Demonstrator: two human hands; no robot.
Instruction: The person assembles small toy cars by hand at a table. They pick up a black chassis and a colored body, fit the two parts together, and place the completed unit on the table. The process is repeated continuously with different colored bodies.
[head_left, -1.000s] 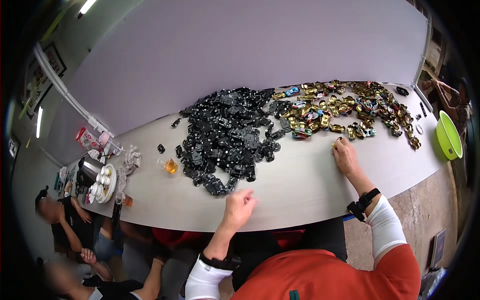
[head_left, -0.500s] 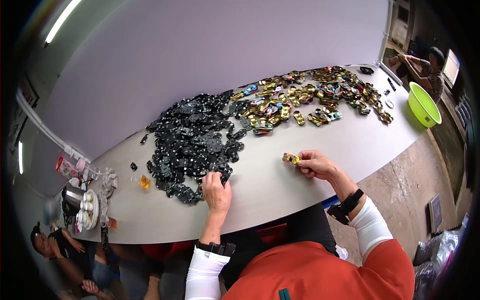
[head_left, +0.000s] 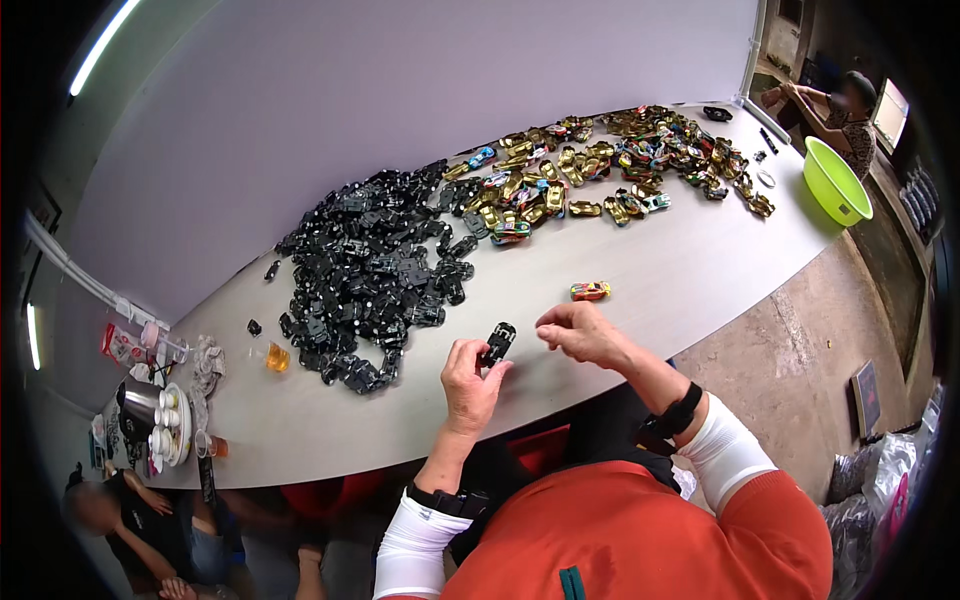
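Pale tabletop (head_left: 690,265), centre frame: left hand (head_left: 468,387) pinches black toy-car chassis (head_left: 499,342).
Red-yellow toy car (head_left: 590,291) lies left-to-right, just up-frame of nearer right hand (head_left: 585,337); its grip I cannot tell.

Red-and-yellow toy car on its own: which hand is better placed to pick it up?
Probably the right hand: it is nearer the toy car and visibly holds nothing, while the left hand grips a black car part.
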